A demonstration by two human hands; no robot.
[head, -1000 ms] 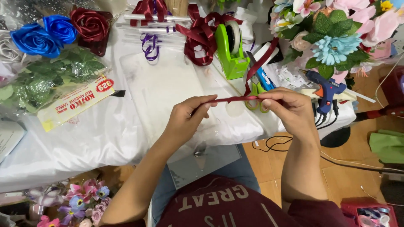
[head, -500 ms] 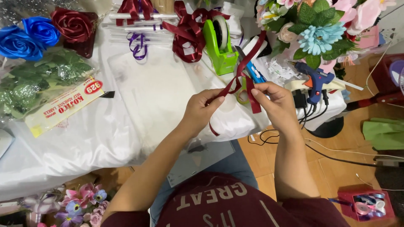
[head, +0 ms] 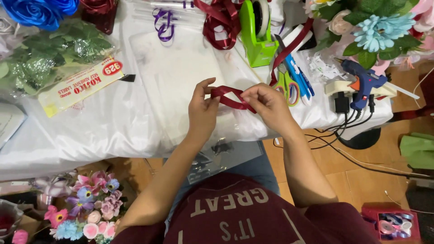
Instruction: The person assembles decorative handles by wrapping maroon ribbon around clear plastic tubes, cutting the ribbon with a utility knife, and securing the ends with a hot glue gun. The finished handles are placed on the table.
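Both my hands hold a dark red satin ribbon (head: pixel 228 96) above the white-covered table (head: pixel 113 122). My left hand (head: pixel 202 108) pinches one side of a folded loop with thumb and fingers. My right hand (head: pixel 267 105) pinches the other side, where the ribbon crosses over itself. A long tail of the same ribbon (head: pixel 291 47) runs up and right past the green tape dispenser (head: pixel 255 31). Green-handled scissors (head: pixel 285 83) lie just beyond my right hand.
A blue glue gun (head: pixel 364 81) with black cords sits at the table's right edge. Artificial flowers (head: pixel 375 27) stand at top right, blue and red fabric roses (head: pixel 40 10) at top left, a packet of labels (head: pixel 79 86) and bagged leaves (head: pixel 49 56) on the left. More small flowers (head: pixel 90 205) lie below the table.
My hands have come lower and closer together, and the ribbon that was stretched between them is now folded into a crossed loop. The view has shifted so the table sits higher.
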